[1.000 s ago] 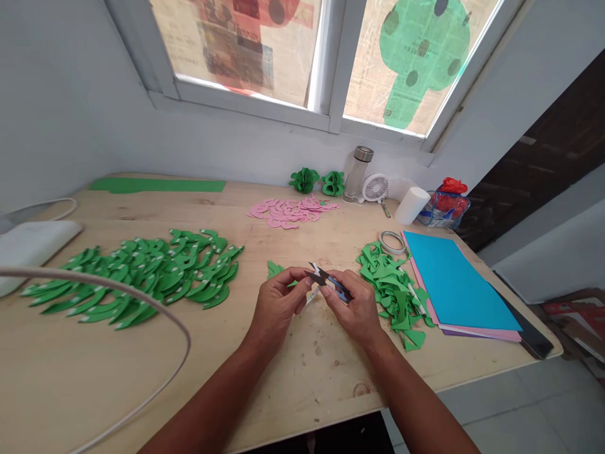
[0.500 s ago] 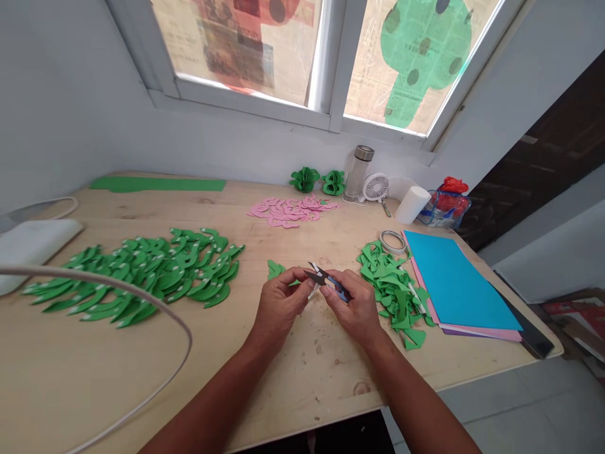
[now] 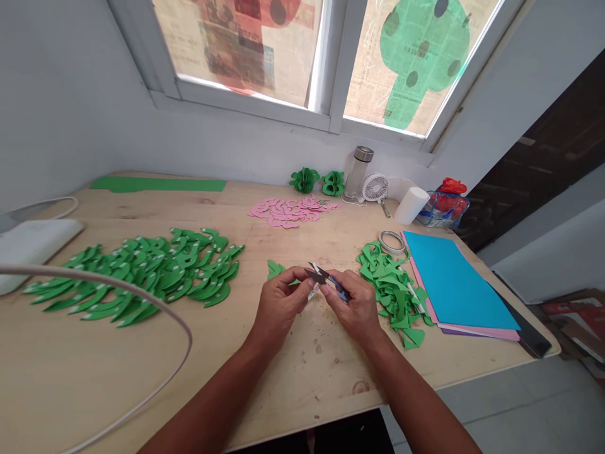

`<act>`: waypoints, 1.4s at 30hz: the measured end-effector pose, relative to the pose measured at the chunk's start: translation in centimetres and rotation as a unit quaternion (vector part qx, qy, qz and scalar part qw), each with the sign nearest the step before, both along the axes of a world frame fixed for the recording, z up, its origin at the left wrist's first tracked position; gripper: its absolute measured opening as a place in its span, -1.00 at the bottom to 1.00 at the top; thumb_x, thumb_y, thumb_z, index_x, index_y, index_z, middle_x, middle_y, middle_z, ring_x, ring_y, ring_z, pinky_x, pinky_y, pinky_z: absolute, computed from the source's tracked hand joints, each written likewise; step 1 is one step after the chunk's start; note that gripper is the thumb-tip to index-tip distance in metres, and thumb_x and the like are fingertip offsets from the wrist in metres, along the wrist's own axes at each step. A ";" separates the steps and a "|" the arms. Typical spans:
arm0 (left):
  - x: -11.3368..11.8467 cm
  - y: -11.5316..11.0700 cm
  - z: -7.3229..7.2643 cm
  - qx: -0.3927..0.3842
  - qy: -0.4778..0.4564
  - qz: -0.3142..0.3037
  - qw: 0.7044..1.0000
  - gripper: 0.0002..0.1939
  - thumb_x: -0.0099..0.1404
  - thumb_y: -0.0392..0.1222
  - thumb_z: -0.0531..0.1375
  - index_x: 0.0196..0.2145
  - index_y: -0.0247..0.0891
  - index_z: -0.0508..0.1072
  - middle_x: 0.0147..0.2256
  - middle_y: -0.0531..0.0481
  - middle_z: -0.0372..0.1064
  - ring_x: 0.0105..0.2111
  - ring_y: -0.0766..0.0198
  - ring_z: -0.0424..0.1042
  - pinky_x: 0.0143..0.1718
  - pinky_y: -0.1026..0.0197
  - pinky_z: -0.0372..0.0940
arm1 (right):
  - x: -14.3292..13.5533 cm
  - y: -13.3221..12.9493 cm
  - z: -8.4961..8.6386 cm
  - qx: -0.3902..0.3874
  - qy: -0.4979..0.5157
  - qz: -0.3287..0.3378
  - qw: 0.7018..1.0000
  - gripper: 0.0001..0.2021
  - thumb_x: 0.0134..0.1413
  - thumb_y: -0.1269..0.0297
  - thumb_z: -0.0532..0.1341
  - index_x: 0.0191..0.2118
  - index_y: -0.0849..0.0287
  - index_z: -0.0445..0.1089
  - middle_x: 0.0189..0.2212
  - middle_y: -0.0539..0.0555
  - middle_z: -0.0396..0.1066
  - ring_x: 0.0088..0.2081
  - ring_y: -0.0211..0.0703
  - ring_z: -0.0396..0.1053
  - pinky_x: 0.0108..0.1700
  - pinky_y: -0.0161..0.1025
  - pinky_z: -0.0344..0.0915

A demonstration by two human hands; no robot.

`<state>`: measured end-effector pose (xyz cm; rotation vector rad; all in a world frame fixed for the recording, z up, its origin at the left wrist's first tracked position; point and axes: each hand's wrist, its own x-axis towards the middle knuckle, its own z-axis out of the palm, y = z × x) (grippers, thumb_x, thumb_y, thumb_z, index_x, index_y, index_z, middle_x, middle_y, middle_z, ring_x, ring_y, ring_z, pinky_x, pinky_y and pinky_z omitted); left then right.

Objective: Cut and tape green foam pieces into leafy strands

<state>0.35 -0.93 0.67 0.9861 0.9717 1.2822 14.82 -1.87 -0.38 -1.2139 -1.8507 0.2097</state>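
My right hand [image 3: 352, 301] is closed around small blue-handled snips [image 3: 338, 289], whose dark blades point left. My left hand [image 3: 283, 299] pinches a thin white strip [image 3: 314, 290] beside the blades. A small piece of white lies across the blades. Just behind my left hand are a few green cut pieces [image 3: 275, 269]. A large spread of curved green pieces with white tabs [image 3: 155, 271] lies to the left. Right of my hands is a heap of green scraps [image 3: 394, 287], with a roll of tape [image 3: 392, 242] at its back edge.
Pink cut pieces [image 3: 288, 210] and two green paper shapes [image 3: 304, 180] are at the back. A bottle [image 3: 358, 173], a fan [image 3: 375, 187] and a white roll [image 3: 412, 205] stand near the wall. Blue sheets [image 3: 458, 284] lie right. A cable [image 3: 185, 328] crosses the left foreground.
The view has shifted very slightly. Both hands keep nearly the same position, with the snips and white strip still held.
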 end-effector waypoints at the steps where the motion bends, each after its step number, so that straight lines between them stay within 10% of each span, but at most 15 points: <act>1: 0.0 0.0 0.0 0.000 0.001 0.000 1.000 -0.87 0.02 -0.18 0.27 -0.52 -0.28 0.42 -0.65 0.16 0.16 -0.69 0.51 0.01 -0.65 0.37 -0.09 | 0.0 0.0 0.0 0.000 0.000 -0.002 1.000 -0.77 0.15 0.19 0.15 -0.17 0.17 0.46 -0.49 0.03 0.41 -0.46 -0.24 0.31 -0.41 -0.31 0.21; 42: -0.5 0.4 -0.2 0.008 0.008 0.029 0.999 -0.85 0.08 -0.19 0.26 -0.37 -0.30 0.49 -0.71 0.20 0.10 -0.68 0.47 0.06 -0.60 0.36 -0.04 | 0.1 0.1 -0.2 -0.043 0.083 -0.016 0.996 -0.75 0.12 0.18 0.17 -0.17 0.20 0.46 -0.41 0.06 0.45 -0.43 -0.22 0.33 -0.37 -0.29 0.24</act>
